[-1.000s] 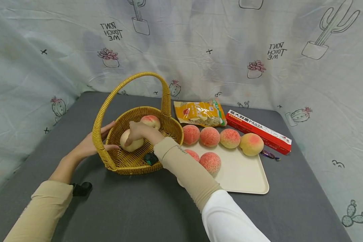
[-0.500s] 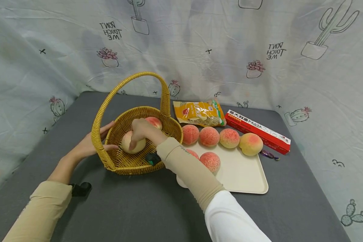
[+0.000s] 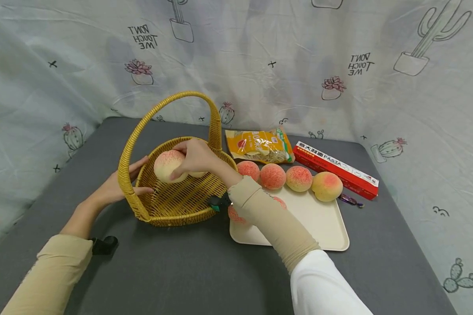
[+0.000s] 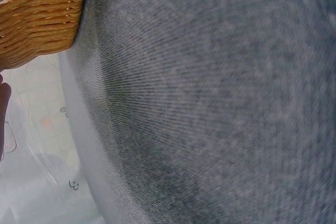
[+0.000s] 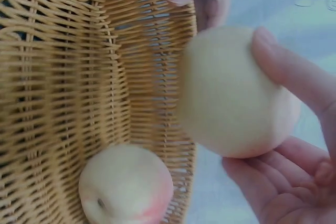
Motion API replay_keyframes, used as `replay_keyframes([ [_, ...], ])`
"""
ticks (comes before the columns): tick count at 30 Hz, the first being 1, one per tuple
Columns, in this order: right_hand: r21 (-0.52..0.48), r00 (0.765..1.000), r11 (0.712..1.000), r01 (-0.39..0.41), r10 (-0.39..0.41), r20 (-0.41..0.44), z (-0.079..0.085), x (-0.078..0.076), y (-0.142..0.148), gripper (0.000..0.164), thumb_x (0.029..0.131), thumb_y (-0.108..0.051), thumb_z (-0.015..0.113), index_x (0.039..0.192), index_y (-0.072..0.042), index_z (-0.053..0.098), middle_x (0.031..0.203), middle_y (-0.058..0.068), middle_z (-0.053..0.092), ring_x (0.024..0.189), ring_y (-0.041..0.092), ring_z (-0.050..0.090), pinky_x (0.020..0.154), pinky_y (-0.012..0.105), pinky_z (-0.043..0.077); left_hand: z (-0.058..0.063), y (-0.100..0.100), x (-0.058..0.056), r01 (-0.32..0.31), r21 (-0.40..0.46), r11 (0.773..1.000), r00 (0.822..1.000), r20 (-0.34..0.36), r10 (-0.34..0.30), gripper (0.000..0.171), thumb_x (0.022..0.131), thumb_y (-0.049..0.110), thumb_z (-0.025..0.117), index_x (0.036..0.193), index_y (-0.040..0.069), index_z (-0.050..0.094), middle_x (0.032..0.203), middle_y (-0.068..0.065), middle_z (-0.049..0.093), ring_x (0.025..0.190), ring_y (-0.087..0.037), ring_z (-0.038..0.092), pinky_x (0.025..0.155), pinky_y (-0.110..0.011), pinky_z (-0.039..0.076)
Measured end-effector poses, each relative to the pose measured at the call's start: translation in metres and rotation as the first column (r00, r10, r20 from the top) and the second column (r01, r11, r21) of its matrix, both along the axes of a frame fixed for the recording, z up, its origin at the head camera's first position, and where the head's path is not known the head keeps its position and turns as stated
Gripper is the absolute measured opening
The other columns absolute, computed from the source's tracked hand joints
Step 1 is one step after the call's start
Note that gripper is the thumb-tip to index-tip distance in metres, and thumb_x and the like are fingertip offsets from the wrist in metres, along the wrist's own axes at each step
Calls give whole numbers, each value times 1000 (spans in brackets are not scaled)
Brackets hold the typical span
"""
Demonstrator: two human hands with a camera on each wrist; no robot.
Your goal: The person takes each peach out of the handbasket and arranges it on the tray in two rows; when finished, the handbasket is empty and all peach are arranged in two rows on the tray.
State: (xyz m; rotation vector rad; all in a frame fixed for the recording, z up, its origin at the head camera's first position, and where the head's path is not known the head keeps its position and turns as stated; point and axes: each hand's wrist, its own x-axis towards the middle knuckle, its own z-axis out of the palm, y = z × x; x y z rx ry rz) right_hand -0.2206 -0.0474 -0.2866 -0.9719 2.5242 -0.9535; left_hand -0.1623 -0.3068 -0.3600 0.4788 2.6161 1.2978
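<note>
My right hand grips a pale peach with a pink blush, thumb on one side and fingers on the other. It holds the peach above the yellow wicker basket, inside the arch of the handle. Lower in the basket lies another peach, mostly hidden by the right hand in the head view. My left hand holds the basket's left rim, thumb inside and fingers outside. In the left wrist view, only the basket wall and a bit of a finger show.
Right of the basket, a cream tray bears several peaches, some partly behind my right forearm. Behind it lie an orange food bag and a red pasta box. A purple-wrapped candy is beside the tray.
My right hand has lifted the peach up from the basket's bottom, and its blushed side now shows. The right forearm has shifted rightward. The left hand stays on the rim.
</note>
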Motion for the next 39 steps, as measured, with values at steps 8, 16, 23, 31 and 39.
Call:
replay_keyframes([
  [8,-276,990,954,119,-93,107,-4,6,28,72,69,-19,90,133,-8,60,122,8,67,106,12,64,84,20,50,0,0,0,-14,-13,1000,1000,7,14,99,85,18,78,158,17,12,161,-17,10,141,-45,24,106,-59,27],
  [16,-504,950,826,251,-111,290,-10,27,54,71,70,2,85,135,0,56,128,15,62,114,17,62,89,25,51,1,2,-1,-8,-22,1000,1000,-1,8,99,84,19,78,158,18,11,160,-19,9,140,-45,24,106,-60,27],
  [23,-560,952,787,259,-109,287,-10,44,77,70,70,9,83,134,4,56,127,18,62,115,22,62,91,29,51,1,2,-2,-3,-37,999,999,-33,2,99,84,18,78,158,16,12,160,-20,11,139,-46,26,109,-40,32],
  [31,-551,963,805,221,-92,252,-15,63,106,70,67,12,82,132,7,56,125,20,63,113,26,63,90,33,52,-2,-1,-4,6,-27,1000,999,-51,-7,98,83,17,79,158,17,15,159,-20,14,138,-45,28,99,-10,32],
  [39,-520,951,812,266,-130,282,-24,80,136,76,64,10,85,133,7,55,126,19,62,113,27,63,90,33,52,-5,-3,-4,7,-11,1000,999,-45,-7,99,83,15,79,157,14,14,159,-20,14,138,-45,28,91,-1,29],
])
